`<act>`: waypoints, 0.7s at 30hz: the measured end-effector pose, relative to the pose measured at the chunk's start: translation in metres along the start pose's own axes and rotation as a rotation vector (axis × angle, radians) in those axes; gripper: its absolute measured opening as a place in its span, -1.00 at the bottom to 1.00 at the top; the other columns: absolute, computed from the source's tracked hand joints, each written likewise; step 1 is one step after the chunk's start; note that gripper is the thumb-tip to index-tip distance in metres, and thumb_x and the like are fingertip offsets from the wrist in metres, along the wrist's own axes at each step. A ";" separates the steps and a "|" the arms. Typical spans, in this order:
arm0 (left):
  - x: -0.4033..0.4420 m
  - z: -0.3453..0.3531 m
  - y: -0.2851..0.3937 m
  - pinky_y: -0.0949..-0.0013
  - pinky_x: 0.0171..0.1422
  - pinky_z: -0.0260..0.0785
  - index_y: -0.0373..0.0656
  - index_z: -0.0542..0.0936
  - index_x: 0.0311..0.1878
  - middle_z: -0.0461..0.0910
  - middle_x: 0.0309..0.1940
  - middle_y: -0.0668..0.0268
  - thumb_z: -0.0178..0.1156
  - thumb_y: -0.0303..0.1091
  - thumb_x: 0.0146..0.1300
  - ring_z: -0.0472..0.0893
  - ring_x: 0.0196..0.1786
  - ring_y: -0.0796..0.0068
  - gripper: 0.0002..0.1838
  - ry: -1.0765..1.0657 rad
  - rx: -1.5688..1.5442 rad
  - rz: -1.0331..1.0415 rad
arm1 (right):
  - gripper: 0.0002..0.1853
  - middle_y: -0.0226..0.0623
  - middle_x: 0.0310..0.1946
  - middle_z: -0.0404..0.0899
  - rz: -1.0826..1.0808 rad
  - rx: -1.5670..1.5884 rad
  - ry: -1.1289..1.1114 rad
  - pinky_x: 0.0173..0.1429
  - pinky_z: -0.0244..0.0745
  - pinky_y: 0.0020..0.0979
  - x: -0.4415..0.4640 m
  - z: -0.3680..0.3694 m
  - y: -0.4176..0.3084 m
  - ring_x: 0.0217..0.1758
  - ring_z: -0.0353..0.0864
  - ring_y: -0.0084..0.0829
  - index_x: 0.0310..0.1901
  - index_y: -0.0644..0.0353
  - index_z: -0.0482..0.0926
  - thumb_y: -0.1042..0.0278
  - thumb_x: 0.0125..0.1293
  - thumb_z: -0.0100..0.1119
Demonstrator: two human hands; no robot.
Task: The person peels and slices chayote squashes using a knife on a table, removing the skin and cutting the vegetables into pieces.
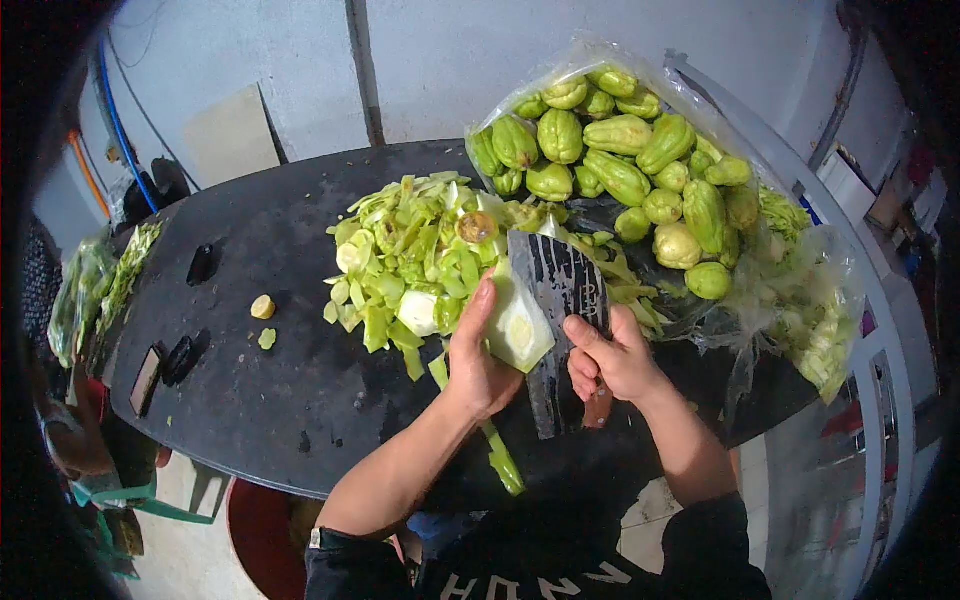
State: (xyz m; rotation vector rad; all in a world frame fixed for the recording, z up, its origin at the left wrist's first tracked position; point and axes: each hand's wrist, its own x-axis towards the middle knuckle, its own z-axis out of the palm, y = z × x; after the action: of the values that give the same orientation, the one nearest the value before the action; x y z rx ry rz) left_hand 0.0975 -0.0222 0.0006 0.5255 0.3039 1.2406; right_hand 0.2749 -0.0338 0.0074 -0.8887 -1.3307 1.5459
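Note:
My left hand (476, 362) is closed around a peeled chayote (522, 328), whose pale cut face is turned up toward me. A broad dark cleaver (565, 285) with wet streaks on its blade is in my right hand (622, 362), the fingers wrapped at its brown handle (598, 408). The blade stands right beside the chayote; whether its edge touches the flesh I cannot tell. Below my left hand a long green strip of peel (503, 460) hangs near the table's front edge. Behind both hands lies a heap of green peelings (400, 265) with pale pieces in it.
A clear plastic bag (480, 150) full of whole chayotes (620, 175) stands at the back right of the dark table (250, 380). Shredded greens in plastic (815, 330) lie at the right edge. A phone (146, 381) and small dark objects are on the left side.

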 end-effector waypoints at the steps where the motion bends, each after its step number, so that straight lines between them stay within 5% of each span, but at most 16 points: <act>1: 0.001 -0.002 0.002 0.07 0.42 0.29 -0.10 0.46 0.29 0.58 0.15 0.21 0.02 0.18 0.41 0.55 0.23 0.22 -0.39 -0.036 0.046 -0.032 | -0.75 -0.49 -0.71 0.25 -0.003 0.001 0.002 -0.69 0.36 -0.41 0.000 0.000 -0.002 -0.76 0.37 -0.53 -0.29 0.10 0.33 0.22 0.53 0.10; 12: 0.001 0.006 0.003 0.03 0.44 0.27 -0.08 0.46 0.30 0.57 0.19 0.17 -0.01 0.28 0.38 0.55 0.24 0.17 -0.32 0.002 0.055 -0.087 | -0.66 -0.46 -0.73 0.36 -0.033 -0.090 -0.045 -0.66 0.37 -0.45 -0.008 -0.003 -0.021 -0.76 0.40 -0.58 -0.43 0.17 0.35 0.22 0.52 0.10; 15: -0.002 0.008 0.010 0.03 0.37 0.35 -0.07 0.47 0.28 0.58 0.16 0.17 0.00 0.31 0.37 0.57 0.21 0.18 -0.32 0.016 0.126 -0.095 | -0.67 -0.43 -0.74 0.41 -0.028 -0.141 -0.041 -0.66 0.35 -0.46 -0.015 -0.011 -0.030 -0.76 0.41 -0.58 -0.42 0.19 0.38 0.25 0.51 0.11; 18: 0.004 0.007 0.021 0.19 0.07 0.49 -0.10 0.41 0.31 0.59 -0.03 0.21 -0.07 0.29 0.45 0.59 0.04 0.27 -0.33 -0.122 -0.013 -0.029 | -0.71 -0.42 -0.74 0.43 -0.107 -0.184 0.116 -0.66 0.34 -0.46 -0.021 -0.021 -0.041 -0.76 0.42 -0.58 -0.41 0.19 0.42 0.30 0.50 0.10; 21: 0.012 0.007 0.024 0.15 -0.01 0.51 -0.02 0.39 0.31 0.56 -0.04 0.21 -0.10 0.29 0.46 0.58 0.02 0.24 -0.36 0.089 -0.042 0.178 | -0.77 -0.42 -0.69 0.48 -0.247 -0.377 0.285 -0.62 0.37 -0.41 -0.024 -0.010 -0.034 -0.69 0.51 -0.53 -0.36 0.25 0.48 0.32 0.44 0.19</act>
State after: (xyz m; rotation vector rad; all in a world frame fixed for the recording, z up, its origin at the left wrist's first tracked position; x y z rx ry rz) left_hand 0.0850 -0.0073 0.0200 0.4698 0.3104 1.4430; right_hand 0.2985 -0.0519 0.0384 -1.0837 -1.4799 0.9548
